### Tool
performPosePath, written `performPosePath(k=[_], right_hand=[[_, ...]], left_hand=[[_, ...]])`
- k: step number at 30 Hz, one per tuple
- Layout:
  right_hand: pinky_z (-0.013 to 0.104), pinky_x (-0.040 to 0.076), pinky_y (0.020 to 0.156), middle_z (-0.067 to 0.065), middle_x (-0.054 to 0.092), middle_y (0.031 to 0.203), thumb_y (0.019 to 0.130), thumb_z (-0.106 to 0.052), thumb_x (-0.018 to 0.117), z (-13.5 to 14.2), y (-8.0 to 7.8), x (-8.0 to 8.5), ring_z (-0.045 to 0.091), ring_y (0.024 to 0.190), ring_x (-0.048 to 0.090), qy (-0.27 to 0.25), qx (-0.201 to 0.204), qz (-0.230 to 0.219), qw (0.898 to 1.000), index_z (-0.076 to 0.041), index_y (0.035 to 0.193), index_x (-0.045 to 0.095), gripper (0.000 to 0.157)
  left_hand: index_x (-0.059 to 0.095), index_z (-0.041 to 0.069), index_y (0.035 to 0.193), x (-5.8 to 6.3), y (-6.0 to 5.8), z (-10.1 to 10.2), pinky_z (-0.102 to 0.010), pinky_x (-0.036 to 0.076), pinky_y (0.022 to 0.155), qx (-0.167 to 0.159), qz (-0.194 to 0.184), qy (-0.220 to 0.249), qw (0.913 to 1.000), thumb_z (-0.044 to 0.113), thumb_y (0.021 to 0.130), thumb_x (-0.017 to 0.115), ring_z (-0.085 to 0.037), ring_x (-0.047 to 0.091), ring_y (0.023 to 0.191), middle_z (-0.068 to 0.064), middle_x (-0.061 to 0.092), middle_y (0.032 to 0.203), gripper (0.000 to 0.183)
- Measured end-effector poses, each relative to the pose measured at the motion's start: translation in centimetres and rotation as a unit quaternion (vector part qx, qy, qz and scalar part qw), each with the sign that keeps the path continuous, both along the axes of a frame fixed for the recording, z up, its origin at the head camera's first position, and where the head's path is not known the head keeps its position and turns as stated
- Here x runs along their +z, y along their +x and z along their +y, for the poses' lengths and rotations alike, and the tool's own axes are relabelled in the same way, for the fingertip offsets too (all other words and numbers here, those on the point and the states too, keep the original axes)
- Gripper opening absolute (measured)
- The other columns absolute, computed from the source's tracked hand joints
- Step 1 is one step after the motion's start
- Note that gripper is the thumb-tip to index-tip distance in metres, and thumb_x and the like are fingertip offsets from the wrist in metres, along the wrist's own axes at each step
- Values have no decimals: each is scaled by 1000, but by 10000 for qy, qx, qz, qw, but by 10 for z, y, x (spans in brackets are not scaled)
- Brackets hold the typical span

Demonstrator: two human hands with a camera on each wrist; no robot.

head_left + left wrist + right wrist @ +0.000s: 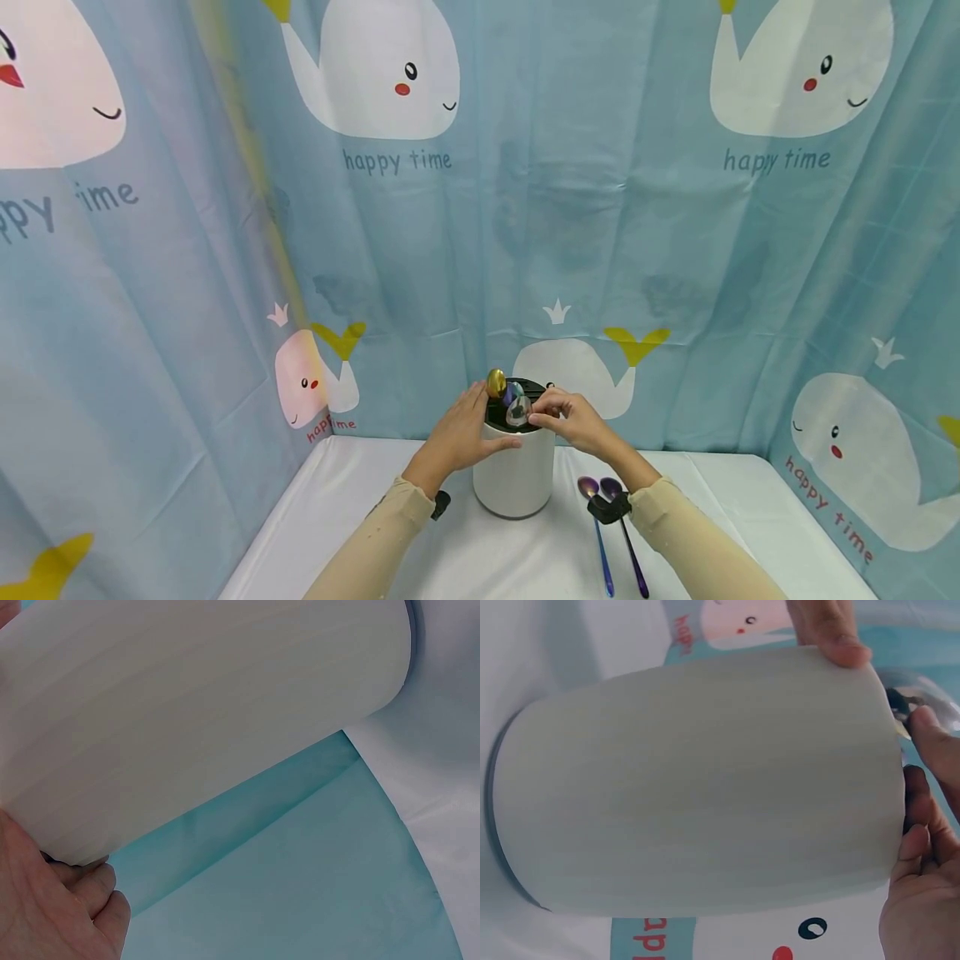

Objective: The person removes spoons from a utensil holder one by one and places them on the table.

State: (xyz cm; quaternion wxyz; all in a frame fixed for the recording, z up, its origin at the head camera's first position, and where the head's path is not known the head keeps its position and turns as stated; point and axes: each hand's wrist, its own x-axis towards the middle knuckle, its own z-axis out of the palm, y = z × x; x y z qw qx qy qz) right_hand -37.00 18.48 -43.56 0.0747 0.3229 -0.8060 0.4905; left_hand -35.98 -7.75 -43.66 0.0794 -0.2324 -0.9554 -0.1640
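A white utensil canister point(513, 479) with a black top stands upright on the table. My left hand point(461, 429) holds its left side at the rim, thumb across the front; in the left wrist view, fingers point(94, 889) bend round the rim. At the right of the opening, my right hand point(573, 421) pinches a silver spoon point(518, 411) by its bowl, which points up. Behind that bowl, a gold spoon point(496, 383) and a blue-purple spoon point(513, 392) also stand bowl-up in the canister. Their handles are hidden inside it.
Two purple-blue spoons point(606, 550) lie side by side on the white tablecloth point(720, 500), under the right wrist. A blue curtain point(570, 233) with whale prints hangs close behind the canister and along both sides of the table.
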Motion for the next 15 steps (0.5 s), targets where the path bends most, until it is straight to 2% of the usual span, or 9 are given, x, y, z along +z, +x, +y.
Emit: performPosePath(k=[6, 11, 15], right_hand=[[25, 49, 70, 10, 68, 102, 103, -10, 74, 3, -1, -2, 15, 84, 55, -268, 235, 49, 9994, -11, 106, 82, 8], [24, 51, 69, 9, 70, 108, 105, -9, 71, 6, -1, -3, 14, 86, 58, -461, 280, -81, 9985, -8, 110, 80, 10], [23, 50, 60, 6, 70, 106, 105, -8, 70, 8, 1, -3, 17, 79, 60, -665, 262, -139, 9973, -5, 112, 78, 11]], left_hand=[[15, 3, 172, -2, -2, 0, -50, 22, 133, 45, -18, -64, 10000, 88, 90, 56, -32, 17, 165, -16, 18, 178, 125], [16, 2, 172, -3, -3, 0, -50, 22, 133, 18, 19, -38, 10000, 89, 89, 55, -33, 17, 165, -16, 19, 178, 126], [15, 3, 172, -2, -2, 0, -49, 20, 134, -21, 31, 42, 10000, 88, 90, 56, -32, 17, 165, -16, 19, 178, 125]])
